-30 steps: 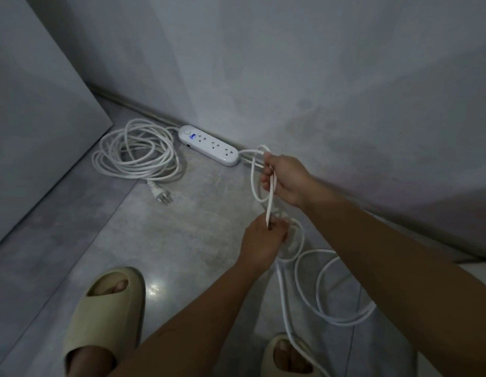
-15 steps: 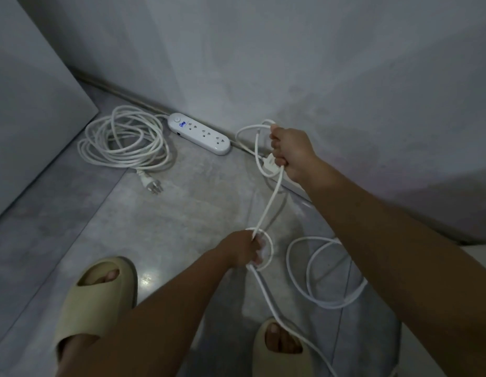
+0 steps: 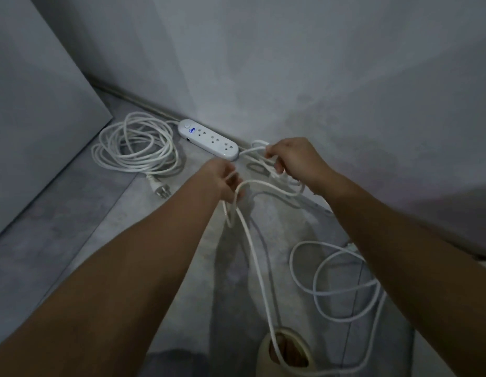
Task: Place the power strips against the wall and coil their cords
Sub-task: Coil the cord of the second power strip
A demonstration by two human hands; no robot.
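Observation:
A white power strip point(image 3: 209, 139) with a blue light lies along the foot of the wall. Its cord point(image 3: 133, 144) rests in a coil to its left, the plug point(image 3: 161, 188) lying in front. My right hand point(image 3: 293, 159) holds several loops of a second white cord point(image 3: 259, 270) close to the wall, just right of the strip. My left hand point(image 3: 223, 180) grips the same cord lower down, lifting a length toward the loops. The rest of this cord trails over the floor in loose loops at the right. The second strip is hidden behind my right arm.
A grey panel point(image 3: 32, 118) leans at the left, closing off the corner. The wall point(image 3: 318, 63) runs across the back. My foot in a beige slipper point(image 3: 284, 355) stands at the bottom, with the loose cord running across it.
My left hand has risen from near the floor up beside my right hand, carrying a length of cord with it. The view has shifted left, so my left slipper is out of sight.

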